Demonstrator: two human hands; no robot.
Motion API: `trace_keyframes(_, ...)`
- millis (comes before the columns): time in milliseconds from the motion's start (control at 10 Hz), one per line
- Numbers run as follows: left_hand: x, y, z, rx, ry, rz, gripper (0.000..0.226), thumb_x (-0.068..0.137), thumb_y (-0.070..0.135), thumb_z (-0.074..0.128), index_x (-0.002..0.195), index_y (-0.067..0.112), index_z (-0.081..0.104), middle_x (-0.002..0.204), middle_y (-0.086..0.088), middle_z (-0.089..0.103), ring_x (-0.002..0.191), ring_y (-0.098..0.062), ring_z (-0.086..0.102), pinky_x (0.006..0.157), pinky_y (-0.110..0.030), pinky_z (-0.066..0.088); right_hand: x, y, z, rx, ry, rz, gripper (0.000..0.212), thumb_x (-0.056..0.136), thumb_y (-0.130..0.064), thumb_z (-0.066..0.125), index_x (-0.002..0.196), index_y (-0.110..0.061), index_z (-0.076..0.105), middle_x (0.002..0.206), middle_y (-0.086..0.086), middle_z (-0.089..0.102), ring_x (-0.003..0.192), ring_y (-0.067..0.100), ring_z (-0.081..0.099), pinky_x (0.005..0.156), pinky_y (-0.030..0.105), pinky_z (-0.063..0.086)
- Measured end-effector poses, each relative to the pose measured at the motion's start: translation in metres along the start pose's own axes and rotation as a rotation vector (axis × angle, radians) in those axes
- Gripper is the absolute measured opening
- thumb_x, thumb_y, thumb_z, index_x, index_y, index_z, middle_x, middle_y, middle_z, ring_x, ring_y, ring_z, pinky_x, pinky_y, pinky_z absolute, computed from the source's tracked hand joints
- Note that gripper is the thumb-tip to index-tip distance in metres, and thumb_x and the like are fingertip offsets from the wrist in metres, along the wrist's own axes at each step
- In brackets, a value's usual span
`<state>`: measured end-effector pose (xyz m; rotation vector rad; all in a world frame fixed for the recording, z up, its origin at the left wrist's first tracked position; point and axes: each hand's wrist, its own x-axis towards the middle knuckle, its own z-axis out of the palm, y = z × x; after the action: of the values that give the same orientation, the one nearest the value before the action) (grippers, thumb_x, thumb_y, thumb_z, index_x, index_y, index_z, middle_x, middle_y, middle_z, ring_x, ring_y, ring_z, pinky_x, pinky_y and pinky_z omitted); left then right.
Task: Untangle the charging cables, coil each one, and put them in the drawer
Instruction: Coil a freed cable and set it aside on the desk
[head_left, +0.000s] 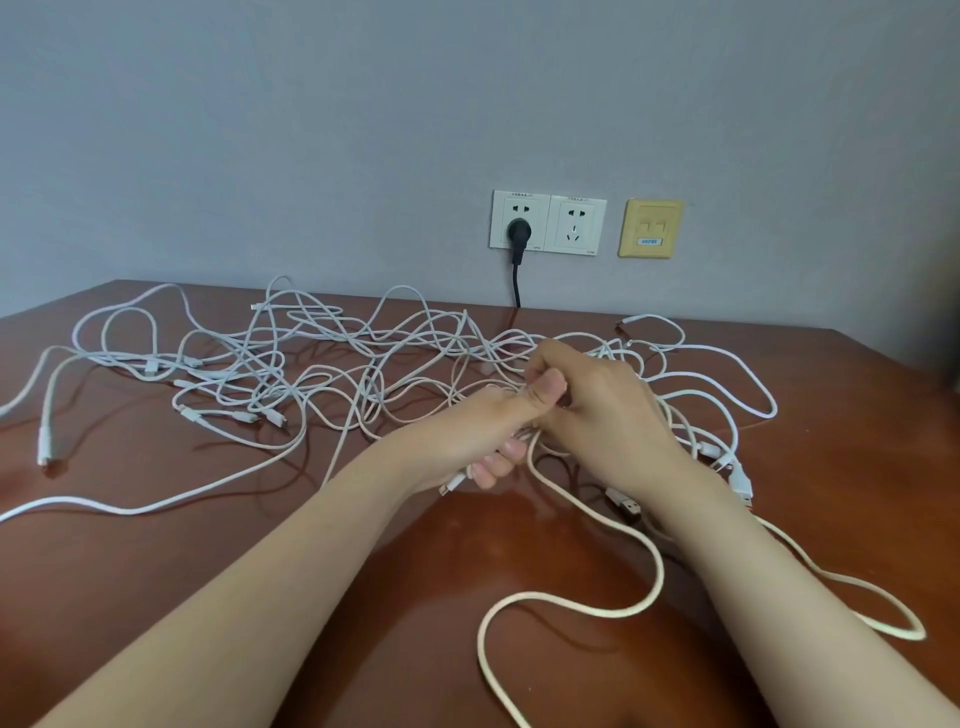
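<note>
A wide tangle of white charging cables sprawls across the back half of the brown table. My left hand grips a cream cable near its plug end, fingers curled round it. My right hand meets it just above the table and pinches the same cable between thumb and fingers. That cable trails down from my hands in a loose loop toward the front edge. No drawer is in view.
Loose USB plugs lie under my right wrist, and another plug end lies at the far left. A black plug and cord hang from the wall socket behind the table. A yellow wall plate sits to its right.
</note>
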<state>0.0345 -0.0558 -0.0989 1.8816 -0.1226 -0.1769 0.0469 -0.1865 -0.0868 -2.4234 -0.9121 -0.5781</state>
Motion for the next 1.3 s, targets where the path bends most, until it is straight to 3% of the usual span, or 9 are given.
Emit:
trace_keyframes(100,0.001,-0.002,-0.003,0.123,-0.036,0.008,0.036,0.094,0.037,0.048,0.064,0.016,0.043,0.043,0.005,0.041,0.034,-0.006,0.036,0.046,-0.027,0.031,0.001,0.008,-0.002,0.181,0.065,0.011,0.010,0.072,-0.022,0.056,0.075,-0.030,0.050,0.079,-0.010,0.048,0.068,0.009,0.046,0.062,0.039,0.043)
trace_keyframes(300,-0.004,-0.002,-0.002,-0.034,-0.116,0.048,0.029,0.098,0.024,0.046,0.071,0.015,0.039,0.042,0.005,0.030,0.029,-0.005,0.028,0.034,-0.014,0.031,0.004,0.018,0.004,0.186,0.040,-0.040,0.013,0.076,-0.011,0.051,0.080,-0.022,0.055,0.081,-0.009,0.048,0.070,0.008,0.045,0.066,0.040,0.043)
trace_keyframes(400,-0.005,-0.001,-0.004,-0.032,-0.086,0.042,0.028,0.097,0.031,0.044,0.073,0.017,0.039,0.041,0.010,0.031,0.031,-0.004,0.024,0.035,-0.011,0.022,0.005,0.017,0.003,0.205,0.055,-0.049,0.022,0.080,-0.003,0.052,0.081,-0.025,0.052,0.080,-0.009,0.048,0.073,0.001,0.044,0.066,0.018,0.037)
trace_keyframes(600,-0.005,0.000,-0.003,-0.050,-0.002,0.053,0.039,0.091,0.050,0.036,0.070,0.018,0.038,0.039,0.011,0.031,0.031,-0.003,0.022,0.034,-0.011,0.018,0.002,0.011,0.003,0.265,0.015,0.016,0.023,0.087,-0.008,0.042,0.084,-0.031,0.044,0.064,-0.011,0.048,0.060,0.006,0.044,0.059,0.034,0.036)
trace_keyframes(700,-0.003,-0.002,-0.001,-0.062,0.048,0.072,0.040,0.089,0.051,0.039,0.069,0.017,0.039,0.038,0.011,0.031,0.032,-0.004,0.022,0.035,-0.012,0.018,0.004,0.012,0.002,0.293,0.016,0.044,0.027,0.090,-0.002,0.044,0.091,-0.029,0.045,0.064,-0.007,0.050,0.055,0.007,0.043,0.058,0.034,0.035)
trace_keyframes(800,-0.001,-0.006,-0.001,-0.059,0.075,0.080,0.035,0.088,0.054,0.039,0.074,0.023,0.049,0.038,0.011,0.031,0.031,-0.004,0.022,0.036,-0.013,0.017,0.004,0.016,0.003,0.268,-0.030,0.095,0.014,0.092,-0.013,0.048,0.100,-0.025,0.049,0.061,-0.004,0.051,0.049,0.008,0.042,0.055,0.029,0.034)
trace_keyframes(1000,0.001,-0.007,-0.001,-0.160,0.115,0.096,0.039,0.089,0.052,0.040,0.080,0.017,0.054,0.040,0.010,0.029,0.031,-0.004,0.021,0.036,-0.013,0.016,0.005,0.016,0.001,0.272,-0.061,0.116,0.011,0.096,-0.022,0.048,0.101,-0.025,0.057,0.064,-0.009,0.055,0.056,0.003,0.048,0.057,0.018,0.035)
trace_keyframes(1100,0.003,-0.006,-0.011,-0.285,0.210,0.110,0.042,0.091,0.050,0.039,0.071,0.015,0.047,0.039,0.010,0.030,0.030,-0.004,0.021,0.035,-0.012,0.016,0.004,0.016,0.001,0.256,-0.078,0.145,0.023,0.092,-0.013,0.048,0.109,-0.027,0.054,0.073,0.001,0.062,0.062,0.012,0.053,0.066,0.032,0.043)
trace_keyframes(1300,0.006,-0.008,-0.020,-0.448,0.340,0.115,0.043,0.094,0.049,0.038,0.070,0.014,0.045,0.037,0.010,0.030,0.029,-0.004,0.023,0.032,-0.012,0.020,0.003,0.016,0.003,0.048,-0.137,0.199,0.019,0.094,-0.030,0.048,0.108,-0.025,0.060,0.071,-0.008,0.052,0.085,0.024,0.056,0.077,0.035,0.044)
